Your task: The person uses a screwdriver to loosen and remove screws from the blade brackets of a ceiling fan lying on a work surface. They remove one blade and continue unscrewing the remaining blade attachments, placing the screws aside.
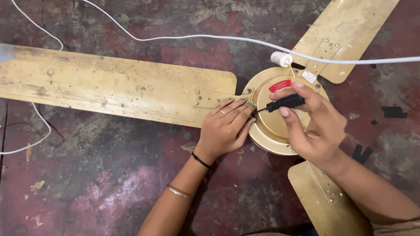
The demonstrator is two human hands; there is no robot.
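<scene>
A worn gold ceiling fan lies flat on the floor, its round motor hub (273, 126) in the middle with a red label (280, 85) on top. My right hand (313, 126) is shut on a black-handled screwdriver (285, 102), whose tip points left at the hub's rim. My left hand (227, 126) rests flat on the inner end of the long left blade (109, 85), fingers pressing where the blade's bracket (210, 98) meets the hub. It holds nothing.
Two more blades reach out, one to the upper right (350, 26), one to the lower right (323, 201). A white cable (197, 37) crosses the top, and a small white cylinder (281, 58) sits by the hub. The floor (109, 175) is stained dark red.
</scene>
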